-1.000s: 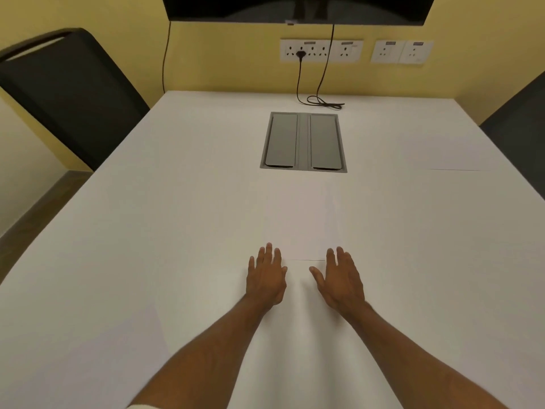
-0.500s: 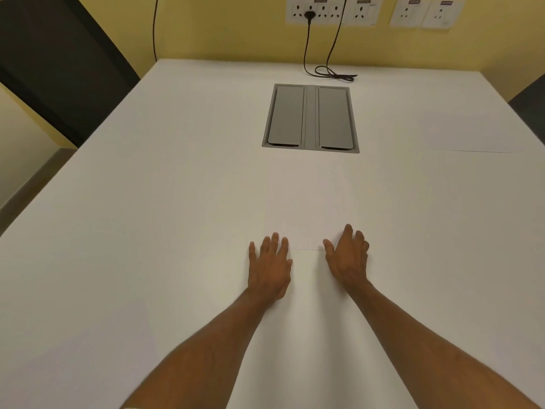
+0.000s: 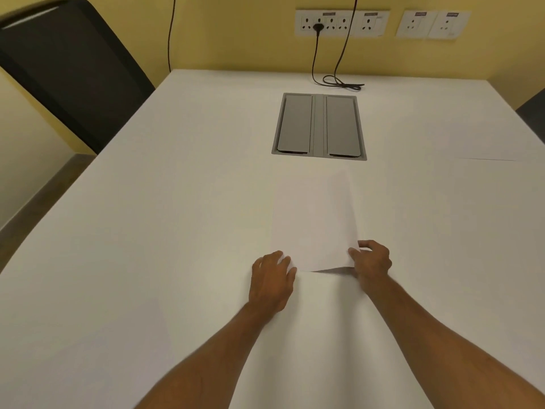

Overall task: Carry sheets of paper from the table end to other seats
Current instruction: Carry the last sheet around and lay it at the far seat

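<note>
A white sheet of paper (image 3: 314, 219) lies in the middle of the white table (image 3: 147, 231), its near edge lifted off the surface with a shadow under it. My left hand (image 3: 272, 278) pinches the sheet's near left corner. My right hand (image 3: 371, 259) pinches the near right corner, fingers curled. Another sheet (image 3: 486, 143) lies flat at the table's right side, in front of the right seat.
A grey cable box with two lids (image 3: 319, 126) is set into the table beyond the sheet. A black cable (image 3: 339, 81) coils by the far edge under wall sockets (image 3: 339, 23). A black chair (image 3: 67, 63) stands at the left, another chair's edge (image 3: 532, 110) at the right.
Both hands lay flat on the table by the sheet's near edge. Now they have curled onto its two near corners and raised that edge.
</note>
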A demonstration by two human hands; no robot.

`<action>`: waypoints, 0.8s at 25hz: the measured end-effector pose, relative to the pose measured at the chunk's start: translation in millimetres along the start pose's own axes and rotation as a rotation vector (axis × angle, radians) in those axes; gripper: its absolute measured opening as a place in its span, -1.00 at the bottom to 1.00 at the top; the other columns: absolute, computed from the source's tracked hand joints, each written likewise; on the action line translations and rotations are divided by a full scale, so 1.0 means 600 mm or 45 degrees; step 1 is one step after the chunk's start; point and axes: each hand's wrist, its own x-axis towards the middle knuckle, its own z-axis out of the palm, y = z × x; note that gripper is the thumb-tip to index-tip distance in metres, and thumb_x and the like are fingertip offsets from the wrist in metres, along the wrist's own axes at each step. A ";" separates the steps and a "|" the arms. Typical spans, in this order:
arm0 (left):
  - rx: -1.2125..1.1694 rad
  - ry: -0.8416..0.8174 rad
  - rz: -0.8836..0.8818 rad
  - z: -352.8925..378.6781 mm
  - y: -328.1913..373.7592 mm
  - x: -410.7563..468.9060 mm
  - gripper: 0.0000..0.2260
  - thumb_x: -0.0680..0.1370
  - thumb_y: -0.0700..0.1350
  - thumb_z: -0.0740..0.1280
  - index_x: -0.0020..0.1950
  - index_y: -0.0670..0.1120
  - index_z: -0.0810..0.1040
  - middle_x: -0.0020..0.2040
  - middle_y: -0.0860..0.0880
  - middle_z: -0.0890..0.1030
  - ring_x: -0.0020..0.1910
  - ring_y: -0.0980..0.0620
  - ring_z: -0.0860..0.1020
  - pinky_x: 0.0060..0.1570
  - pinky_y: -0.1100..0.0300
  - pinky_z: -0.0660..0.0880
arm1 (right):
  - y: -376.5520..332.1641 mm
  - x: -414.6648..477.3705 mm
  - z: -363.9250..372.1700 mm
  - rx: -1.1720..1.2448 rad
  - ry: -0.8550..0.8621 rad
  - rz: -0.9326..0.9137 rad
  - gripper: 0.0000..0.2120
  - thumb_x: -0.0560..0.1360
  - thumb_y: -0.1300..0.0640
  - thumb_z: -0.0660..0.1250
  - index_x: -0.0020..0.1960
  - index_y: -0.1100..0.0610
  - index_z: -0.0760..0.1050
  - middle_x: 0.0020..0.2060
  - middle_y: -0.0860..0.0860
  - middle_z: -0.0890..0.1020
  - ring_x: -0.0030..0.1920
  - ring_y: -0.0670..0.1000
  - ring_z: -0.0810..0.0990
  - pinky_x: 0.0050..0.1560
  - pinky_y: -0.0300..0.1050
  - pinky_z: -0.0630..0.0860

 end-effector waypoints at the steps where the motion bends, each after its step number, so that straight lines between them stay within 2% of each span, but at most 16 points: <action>1: -0.198 0.046 -0.159 -0.013 0.005 -0.001 -0.63 0.63 0.08 0.10 0.36 -0.04 0.43 0.40 0.00 0.41 0.38 0.01 0.35 0.39 0.10 0.20 | 0.000 -0.006 -0.009 0.091 -0.013 0.040 -0.79 0.40 0.33 0.42 0.00 0.15 0.60 -0.04 0.20 0.65 -0.10 0.16 0.59 -0.01 0.09 0.61; 3: -0.696 0.193 -0.656 -0.055 0.024 0.004 -0.63 0.60 0.09 0.19 0.26 -0.12 0.51 0.29 -0.09 0.52 0.29 -0.08 0.45 0.29 0.05 0.37 | -0.001 -0.026 -0.030 0.253 -0.069 0.083 -0.80 0.40 0.35 0.44 -0.02 0.15 0.59 -0.07 0.19 0.63 -0.13 0.15 0.59 -0.11 0.07 0.62; 5: -1.075 0.233 -1.077 -0.103 0.041 0.011 -0.59 0.56 0.12 0.24 0.10 -0.23 0.53 0.16 -0.17 0.59 0.14 -0.15 0.54 0.16 0.03 0.47 | -0.006 -0.051 -0.055 0.399 -0.138 0.091 -0.81 0.42 0.37 0.43 -0.01 0.20 0.57 -0.07 0.19 0.61 -0.09 0.16 0.60 -0.16 0.04 0.60; 7: -1.363 0.155 -1.242 -0.151 0.049 0.014 -0.54 0.52 0.17 0.30 0.05 -0.26 0.51 0.12 -0.19 0.58 0.09 -0.19 0.55 0.10 0.04 0.50 | -0.017 -0.081 -0.080 0.481 -0.199 0.084 -0.81 0.43 0.40 0.41 0.02 0.23 0.55 -0.05 0.20 0.60 -0.07 0.18 0.59 -0.11 0.09 0.59; 10: -1.682 -0.022 -1.153 -0.216 0.050 -0.005 -0.48 0.47 0.13 0.38 0.19 -0.28 0.50 0.13 -0.19 0.56 0.13 -0.22 0.56 0.14 -0.05 0.53 | -0.039 -0.133 -0.122 0.537 -0.320 0.054 -0.80 0.45 0.42 0.38 0.05 0.27 0.52 -0.08 0.21 0.60 -0.10 0.17 0.60 -0.10 0.08 0.57; 13: -1.696 -0.099 -1.032 -0.273 0.054 -0.041 -0.68 0.49 -0.13 0.42 0.16 -0.30 0.54 0.01 -0.18 0.59 -0.12 -0.13 0.56 -0.06 0.05 0.53 | -0.062 -0.186 -0.169 0.558 -0.457 -0.008 -0.86 0.45 0.42 0.37 -0.04 0.24 0.52 -0.19 0.17 0.62 -0.21 0.09 0.61 -0.28 -0.05 0.60; 14: -1.702 -0.087 -1.004 -0.291 0.059 -0.056 -0.72 0.51 -0.21 0.40 0.17 -0.30 0.54 0.04 -0.20 0.61 -0.14 -0.11 0.56 -0.11 0.06 0.52 | -0.068 -0.203 -0.184 0.555 -0.488 -0.031 -0.86 0.45 0.42 0.37 -0.06 0.23 0.52 -0.21 0.16 0.63 -0.22 0.07 0.62 -0.34 -0.10 0.61; 17: -1.759 -0.029 -0.889 -0.339 0.073 -0.111 -0.74 0.53 -0.37 0.31 0.22 -0.31 0.51 0.20 -0.25 0.59 -0.02 -0.13 0.56 0.00 0.05 0.51 | -0.082 -0.246 -0.231 0.528 -0.587 -0.083 -0.86 0.45 0.40 0.39 -0.03 0.24 0.53 -0.19 0.15 0.66 -0.19 0.08 0.64 -0.38 -0.15 0.63; 20: -1.810 0.024 -0.804 -0.380 0.075 -0.185 -0.68 0.53 -0.42 0.27 0.30 -0.32 0.45 0.22 -0.30 0.56 -0.07 -0.14 0.57 0.06 0.03 0.51 | -0.096 -0.291 -0.269 0.410 -0.747 -0.089 -0.82 0.43 0.37 0.42 -0.01 0.21 0.55 -0.18 0.13 0.69 -0.21 0.06 0.67 -0.33 -0.12 0.63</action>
